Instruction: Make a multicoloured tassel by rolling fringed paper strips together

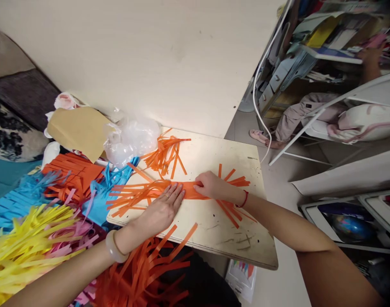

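The orange fringed paper (182, 190) lies across the counter (214, 153). The left hand (163, 209) presses it flat, fingers released; the right hand (212, 186) pinches its middle between clenched fingers.

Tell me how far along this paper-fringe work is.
Done, by the look of it: finished fringes lie heaped at the left, the yellow pile, blue ones and more orange below the board. In hand: the left hand presses flat on an orange fringed strip while the right hand pinches its rolled middle. Left: another orange bundle lies loose on the board.
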A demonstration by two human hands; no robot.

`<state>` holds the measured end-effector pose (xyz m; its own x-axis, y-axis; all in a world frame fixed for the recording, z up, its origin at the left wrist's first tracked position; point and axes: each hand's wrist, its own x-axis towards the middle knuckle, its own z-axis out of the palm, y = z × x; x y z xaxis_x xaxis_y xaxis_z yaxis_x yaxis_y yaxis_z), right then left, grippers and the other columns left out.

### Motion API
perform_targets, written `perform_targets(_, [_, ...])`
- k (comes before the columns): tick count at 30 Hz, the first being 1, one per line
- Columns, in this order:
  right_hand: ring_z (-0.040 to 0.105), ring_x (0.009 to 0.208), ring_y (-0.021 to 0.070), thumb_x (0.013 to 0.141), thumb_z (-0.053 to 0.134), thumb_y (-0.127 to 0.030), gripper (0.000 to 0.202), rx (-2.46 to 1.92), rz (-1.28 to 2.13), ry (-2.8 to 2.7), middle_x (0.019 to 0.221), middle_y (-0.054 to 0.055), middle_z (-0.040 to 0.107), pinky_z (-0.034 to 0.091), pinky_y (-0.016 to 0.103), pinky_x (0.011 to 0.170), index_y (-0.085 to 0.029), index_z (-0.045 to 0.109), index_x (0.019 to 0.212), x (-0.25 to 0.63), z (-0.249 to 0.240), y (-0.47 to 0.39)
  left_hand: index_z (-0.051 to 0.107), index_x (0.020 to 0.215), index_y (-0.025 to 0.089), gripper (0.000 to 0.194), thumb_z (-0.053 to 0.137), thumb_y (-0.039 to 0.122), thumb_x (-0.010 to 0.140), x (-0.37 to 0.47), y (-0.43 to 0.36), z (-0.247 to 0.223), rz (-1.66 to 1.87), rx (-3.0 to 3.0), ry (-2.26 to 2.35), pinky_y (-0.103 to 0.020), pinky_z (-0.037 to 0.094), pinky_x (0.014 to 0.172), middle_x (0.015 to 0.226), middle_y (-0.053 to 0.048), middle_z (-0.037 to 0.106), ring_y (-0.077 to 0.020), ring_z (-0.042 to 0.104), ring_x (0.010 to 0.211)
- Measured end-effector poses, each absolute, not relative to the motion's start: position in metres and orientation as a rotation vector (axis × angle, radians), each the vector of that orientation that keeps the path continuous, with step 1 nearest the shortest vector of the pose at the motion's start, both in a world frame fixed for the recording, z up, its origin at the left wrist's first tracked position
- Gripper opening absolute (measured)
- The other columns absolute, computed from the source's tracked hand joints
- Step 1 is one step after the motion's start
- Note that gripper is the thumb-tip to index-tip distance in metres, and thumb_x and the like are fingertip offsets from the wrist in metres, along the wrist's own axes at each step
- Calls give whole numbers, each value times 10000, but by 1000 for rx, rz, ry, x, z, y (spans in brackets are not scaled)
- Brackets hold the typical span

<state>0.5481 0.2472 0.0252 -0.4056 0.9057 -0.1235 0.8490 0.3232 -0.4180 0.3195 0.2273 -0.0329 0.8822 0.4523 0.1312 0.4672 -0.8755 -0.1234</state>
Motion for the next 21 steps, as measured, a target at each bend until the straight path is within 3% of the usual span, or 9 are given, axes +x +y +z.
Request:
perform_targets(4, [288,530,83,781,495,-149,270,-1622,608,-2479,522,-35,401,222,247,534,-158,412,524,547,22,247,419,1362,-23,503,351,50,869,321,227,-28,-108,-2891,-714,-503,348,1110,1415,-277,427,-328,348,1373])
perform_targets(9, [356,557,96,810,502,-165,244,-1670,625,-2523,584,-5,495,252,247,545,-145,486,567,547,27,248,538,1240,-7,442,349,-12,841,330,232,-10,-44,-2812,-620,-454,422,1056,1285,-255,575,-287,557,1216])
perform_targets(11, [405,575,106,824,534,-192,168,-1722,604,-2503,645,10,553,280,245,550,-129,557,670,548,34,245,579,1177,15,408,357,-21,837,336,234,-4,-8,-2767,-591,-450,451,1020,1214,-232,627,-278,614,1130])
perform_targets(13, [496,709,151,831,597,-253,148,-1690,362,-2490,827,63,625,351,263,640,-110,607,866,546,39,238,610,1108,36,367,368,-20,838,342,236,-2,-5,-2757,-607,-451,465,995,1153,-213,657,-269,642,1066])
perform_targets(16, [512,944,244,839,633,-357,309,-1443,-14,-2571,1031,124,620,382,366,831,-111,604,1024,537,33,221,632,1025,42,292,407,2,843,346,236,-5,-45,-2807,-671,-444,475,970,1058,-201,679,-267,651,1014])
perform_targets(19, [504,916,237,909,520,-227,153,-1277,-126,-2704,942,104,619,397,374,823,-124,626,949,528,9,208,626,1026,31,262,423,33,861,344,235,-10,-140,-2849,-729,-445,474,958,1022,-206,679,-265,648,999])
perform_targets(21, [499,871,222,925,430,-113,200,-1244,-189,-2744,888,99,609,409,356,781,-122,629,910,527,-8,204,630,1008,41,244,420,115,911,341,233,-12,-252,-2850,-774,-448,482,935,1001,-200,683,-262,651,977])
